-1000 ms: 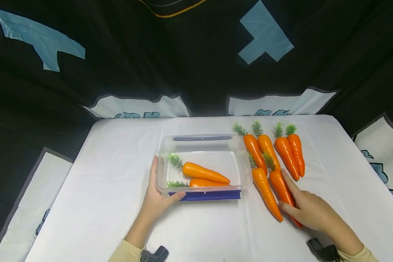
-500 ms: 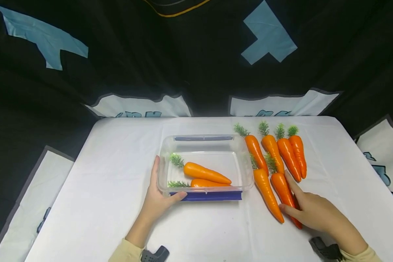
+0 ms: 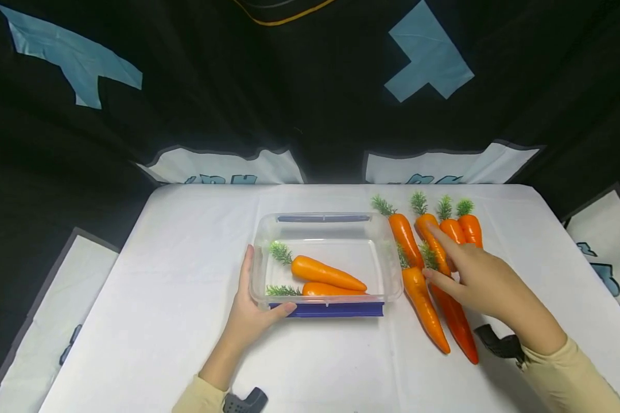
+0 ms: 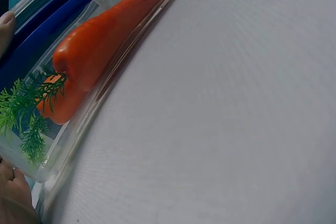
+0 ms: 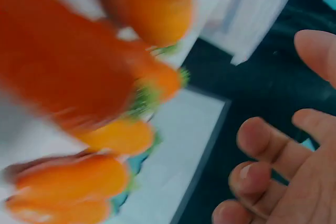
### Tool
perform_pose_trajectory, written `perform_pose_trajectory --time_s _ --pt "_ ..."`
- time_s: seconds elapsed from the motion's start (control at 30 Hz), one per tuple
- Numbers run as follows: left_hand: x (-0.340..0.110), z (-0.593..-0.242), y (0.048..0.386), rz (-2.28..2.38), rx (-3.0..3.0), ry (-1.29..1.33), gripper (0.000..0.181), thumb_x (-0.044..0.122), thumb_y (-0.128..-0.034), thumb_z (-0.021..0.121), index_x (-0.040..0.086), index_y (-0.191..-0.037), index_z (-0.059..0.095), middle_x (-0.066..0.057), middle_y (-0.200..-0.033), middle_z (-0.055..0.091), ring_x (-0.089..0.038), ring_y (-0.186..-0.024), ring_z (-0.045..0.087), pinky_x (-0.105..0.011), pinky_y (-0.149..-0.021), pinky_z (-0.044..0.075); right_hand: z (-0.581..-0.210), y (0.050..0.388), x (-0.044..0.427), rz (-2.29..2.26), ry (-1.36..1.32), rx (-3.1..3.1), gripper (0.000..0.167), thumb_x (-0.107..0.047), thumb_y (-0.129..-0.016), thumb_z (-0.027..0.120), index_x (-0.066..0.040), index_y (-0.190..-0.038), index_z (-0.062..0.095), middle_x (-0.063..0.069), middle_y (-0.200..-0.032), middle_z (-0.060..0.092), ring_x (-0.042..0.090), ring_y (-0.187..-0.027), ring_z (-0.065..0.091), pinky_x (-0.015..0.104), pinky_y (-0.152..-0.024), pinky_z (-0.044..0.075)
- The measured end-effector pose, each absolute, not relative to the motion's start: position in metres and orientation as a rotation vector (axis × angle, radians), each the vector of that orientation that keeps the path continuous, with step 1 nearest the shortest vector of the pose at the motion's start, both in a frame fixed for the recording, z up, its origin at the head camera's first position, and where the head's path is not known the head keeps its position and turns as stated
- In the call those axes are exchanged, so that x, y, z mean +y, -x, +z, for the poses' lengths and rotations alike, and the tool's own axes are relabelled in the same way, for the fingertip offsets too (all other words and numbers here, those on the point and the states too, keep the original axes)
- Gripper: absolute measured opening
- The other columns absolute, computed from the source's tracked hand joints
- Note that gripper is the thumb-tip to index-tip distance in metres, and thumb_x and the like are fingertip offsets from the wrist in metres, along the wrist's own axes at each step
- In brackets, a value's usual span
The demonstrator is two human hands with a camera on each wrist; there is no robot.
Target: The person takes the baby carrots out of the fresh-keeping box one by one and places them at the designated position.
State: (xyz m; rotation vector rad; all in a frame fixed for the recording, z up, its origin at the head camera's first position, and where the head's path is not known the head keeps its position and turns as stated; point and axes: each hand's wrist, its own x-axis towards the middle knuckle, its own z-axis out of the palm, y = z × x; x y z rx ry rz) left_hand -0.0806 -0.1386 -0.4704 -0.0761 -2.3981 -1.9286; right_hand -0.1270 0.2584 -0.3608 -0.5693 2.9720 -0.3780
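A clear plastic container (image 3: 336,250) with a blue front latch (image 3: 336,310) sits mid-table. Inside lie two carrots, an upper one (image 3: 328,272) and a lower one (image 3: 333,289), their green tops to the left. My left hand (image 3: 252,321) grips its front left corner, thumb over the latch and fingers along the side. Over the carrots at the right, my right hand (image 3: 480,278) hovers with fingers spread; the right wrist view shows the right hand (image 5: 299,171) holding nothing. Beneath and beside it lie a red-orange carrot (image 3: 457,324) and an orange carrot (image 3: 425,310).
Behind these, more carrots lie in a row: a left one (image 3: 404,232), a middle one (image 3: 426,222) and a far right one (image 3: 471,229), some partly hidden by my right hand. A white cloth covers the table (image 3: 186,275). Dark fabric (image 3: 289,86) hangs behind.
My right hand has come off the near red-orange carrot and moved away from me, toward the back carrots. That carrot stays on the table. My left hand keeps its hold on the container.
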Motion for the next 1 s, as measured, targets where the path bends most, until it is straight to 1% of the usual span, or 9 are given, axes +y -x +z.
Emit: perform_pose_trajectory --time_s 0.2,0.37,0.5,0.57,0.63,0.7,0.73,0.87,1.0 --pt "-0.139 -0.472 0.080 -1.932 -2.393 0.082 0.128 0.016 -0.0706 0.090 0.036 -0.160 0.000 0.002 -0.168 0.009 -0.032 -0.152 0.020 -0.064 -0.119 0.021 -0.351 0.153 0.219 -0.399 0.806 2.939 0.083 -0.049 -0.093 0.064 -0.036 -0.159 0.016 -0.005 -0.065 0.045 0.011 -0.060 0.041 0.023 -0.051 0.037" --pt "-0.139 -0.472 0.080 -1.923 -2.400 0.087 0.129 0.017 -0.0706 0.090 0.039 -0.159 -0.001 0.003 -0.168 0.008 -0.031 -0.153 0.018 -0.064 -0.120 0.020 -0.351 0.167 0.187 -0.372 0.958 2.876 0.080 -0.052 -0.092 0.065 -0.038 -0.158 0.021 -0.007 -0.080 0.057 0.013 -0.083 0.048 0.025 -0.066 0.043" --pt "-0.140 -0.471 0.080 -1.907 -2.410 0.087 0.128 0.018 -0.0708 0.090 0.040 -0.159 -0.001 0.003 -0.168 0.008 -0.031 -0.153 0.017 -0.064 -0.120 0.020 -0.353 0.174 0.165 -0.312 1.026 2.842 0.081 -0.054 -0.090 0.067 -0.042 -0.157 0.022 -0.009 -0.088 0.067 0.014 -0.089 0.052 0.029 -0.075 0.048" --pt "-0.140 -0.471 0.081 -1.908 -2.411 0.087 0.128 0.018 -0.0710 0.090 0.040 -0.159 -0.001 0.003 -0.168 0.008 -0.030 -0.153 0.017 -0.063 -0.120 0.020 -0.356 0.178 0.156 -0.285 1.066 2.812 0.080 -0.052 -0.090 0.067 -0.043 -0.156 0.023 -0.008 -0.092 0.071 0.017 -0.092 0.056 0.038 -0.088 0.050" --pt "-0.140 -0.471 0.081 -1.914 -2.408 0.090 0.128 0.018 -0.0711 0.090 0.040 -0.159 -0.001 0.003 -0.168 0.008 -0.030 -0.153 0.018 -0.063 -0.120 0.020 -0.359 0.181 0.149 -0.262 1.101 2.780 0.079 -0.051 -0.091 0.067 -0.043 -0.156 0.023 -0.007 -0.095 0.074 0.022 -0.099 0.059 0.046 -0.099 0.046" --pt "-0.140 -0.471 0.081 -1.920 -2.406 0.090 0.128 0.018 -0.0714 0.090 0.042 -0.158 -0.001 0.004 -0.168 0.008 -0.030 -0.153 0.018 -0.063 -0.120 0.019 -0.363 0.184 0.143 -0.242 1.143 2.749 0.077 -0.049 -0.092 0.065 -0.041 -0.156 0.024 -0.006 -0.095 0.075 0.024 -0.100 0.060 0.048 -0.105 0.039" --pt "-0.140 -0.471 0.081 -1.922 -2.406 0.090 0.128 0.018 -0.0714 0.090 0.042 -0.158 -0.001 0.004 -0.168 0.008 -0.030 -0.153 0.018 -0.063 -0.120 0.019 -0.365 0.185 0.140 -0.235 1.161 2.733 0.077 -0.048 -0.092 0.065 -0.041 -0.156 0.024 -0.007 -0.093 0.074 0.023 -0.099 0.061 0.048 -0.104 0.037" --pt "-0.140 -0.471 0.081 -1.931 -2.399 0.094 0.128 0.017 -0.0714 0.090 0.042 -0.158 -0.001 0.003 -0.168 0.009 -0.030 -0.152 0.019 -0.063 -0.120 0.021 -0.373 0.189 0.135 -0.212 1.202 2.683 0.078 -0.047 -0.092 0.065 -0.043 -0.156 0.022 -0.013 -0.081 0.066 0.010 -0.082 0.056 0.038 -0.089 0.035" --pt "-0.140 -0.471 0.081 -1.936 -2.391 0.106 0.128 0.016 -0.0714 0.089 0.037 -0.159 -0.001 0.002 -0.168 0.009 -0.030 -0.152 0.020 -0.062 -0.120 0.021 -0.380 0.191 0.132 -0.185 1.231 2.627 0.080 -0.049 -0.092 0.064 -0.046 -0.157 0.017 -0.015 -0.069 0.056 0.006 -0.068 0.051 0.034 -0.083 0.038"
